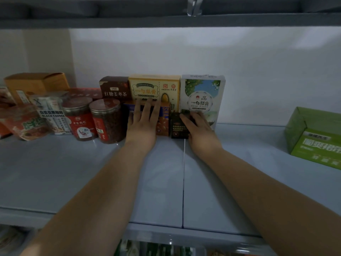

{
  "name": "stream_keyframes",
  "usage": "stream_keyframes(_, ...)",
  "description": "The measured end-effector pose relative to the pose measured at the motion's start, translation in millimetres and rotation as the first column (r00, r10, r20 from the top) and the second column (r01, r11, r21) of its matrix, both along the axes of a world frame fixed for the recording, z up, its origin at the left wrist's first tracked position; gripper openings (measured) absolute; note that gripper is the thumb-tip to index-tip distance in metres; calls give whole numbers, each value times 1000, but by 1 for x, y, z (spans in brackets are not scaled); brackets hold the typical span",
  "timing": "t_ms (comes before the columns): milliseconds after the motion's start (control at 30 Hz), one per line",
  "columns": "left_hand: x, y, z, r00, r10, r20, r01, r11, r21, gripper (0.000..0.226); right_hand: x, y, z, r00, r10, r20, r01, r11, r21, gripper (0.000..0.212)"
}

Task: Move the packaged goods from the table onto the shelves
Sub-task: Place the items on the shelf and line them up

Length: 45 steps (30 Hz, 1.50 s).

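Note:
Both arms reach onto a pale grey shelf (pixel 73 172). My left hand (pixel 143 122) lies flat with straight fingers against the front of a blue and orange box (pixel 163 120) standing on the shelf. My right hand (pixel 200 128) curls its fingers round a small black box (pixel 178 127) that stands just right of the blue one. Behind them stand a yellow box (pixel 154 87), a brown tea box (pixel 114 87) and a tall white and green pear-paste box (pixel 203 93).
Two red-labelled jars (pixel 107 121) and a black-coffee pack (pixel 52 115) crowd the shelf's left side, with an orange carton (pixel 35 84) behind. A green box (pixel 315 137) sits at the far right. Another shelf board (pixel 166 21) runs overhead. More goods show on the shelf below.

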<state>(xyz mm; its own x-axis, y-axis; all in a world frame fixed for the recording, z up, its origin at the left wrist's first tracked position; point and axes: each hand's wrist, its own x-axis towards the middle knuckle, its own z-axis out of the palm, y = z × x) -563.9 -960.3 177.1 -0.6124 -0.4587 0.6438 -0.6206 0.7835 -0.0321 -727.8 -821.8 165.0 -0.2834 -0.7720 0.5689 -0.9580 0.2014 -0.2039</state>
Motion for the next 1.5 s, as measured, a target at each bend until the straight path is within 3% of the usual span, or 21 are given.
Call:
stream_keyframes(167, -1, 0, -3, 1000, 14, -7, -14, 1000, 24, 89, 4, 2, -2, 1000, -19, -14, 19, 1000, 1, 76)
stream_keyframes(367, -1, -1, -8, 999, -36, -6, 37, 998, 53, 73, 8, 5, -3, 997, 6, -77, -10, 999, -43, 62)
stream_keyframes(633, 2, 1, -8, 998, -53, 27, 52, 997, 50, 79, 7, 9, -4, 997, 35, -65, -37, 999, -30, 64)
stream_keyframes(733, 3, 1, -7, 997, -68, 25, 67, 996, 54, 80, 8, 19, 6, 996, 5, 86, 7, 990, -140, 64)
stream_keyframes(867, 4, 3, -7, 995, -93, 23, 92, 996, 19, 81, -8, 35, 19, 914, -106, 392, 261, 892, -368, 61)
stream_keyframes(967, 3, 7, -6, 991, -131, 20, 131, 991, -1, 83, -29, 39, 16, 810, -200, 552, 357, 914, -192, 66)
stream_keyframes(1033, 4, 9, -5, 989, -147, 31, 147, 989, -3, 84, -35, 40, 14, 778, -248, 578, 348, 935, -67, 64)
stream_keyframes(1167, 5, 19, 2, 989, -143, 37, 144, 990, -11, 84, -22, 41, 18, 874, -205, 440, 236, 972, -16, 66)
stream_keyframes(1267, 2, 34, 10, 984, -172, 46, 174, 984, -45, 79, -20, 49, 25, 968, -195, 157, 170, 973, 158, 81)
stream_keyframes(1367, -7, 50, 17, 970, -233, 73, 239, 966, -95, 81, -27, 74, 38, 985, -168, -47, 173, 968, 184, 81)
stream_keyframes(1500, -31, 83, 25, 936, -334, 115, 348, 926, -144, 81, -53, 133, 43, 960, -220, -176, 249, 954, 166, 77)
